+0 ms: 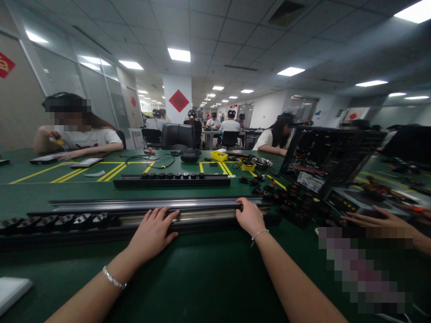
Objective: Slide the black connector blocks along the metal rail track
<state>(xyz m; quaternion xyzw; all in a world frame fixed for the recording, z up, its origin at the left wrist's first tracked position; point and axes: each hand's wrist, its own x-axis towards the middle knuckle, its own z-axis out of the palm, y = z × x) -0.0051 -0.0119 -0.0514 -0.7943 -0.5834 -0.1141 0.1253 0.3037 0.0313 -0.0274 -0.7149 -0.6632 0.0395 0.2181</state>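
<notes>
My left hand [153,231] lies with its fingers spread over a long black rail with a metallic channel [202,217]. Toward that rail's right end, my right hand [249,216] is closed, thumb and forefinger curled around a small black part [239,207] whose kind I cannot make out. A row of black socket-like modules with metal contacts [72,220] sits in the left part of the rail. Just behind lies a second long rail [134,204], its shiny channel bare. Loose black modules [296,199] are heaped right of my right hand.
A shorter rail [171,181] with several modules stands farther back. Yellow trays [218,155], a metal bowl [262,162] and cables lie beyond it. An open computer case [319,161] is at right, near a co-worker's hand [387,222]. Other people sit around the green table [208,273].
</notes>
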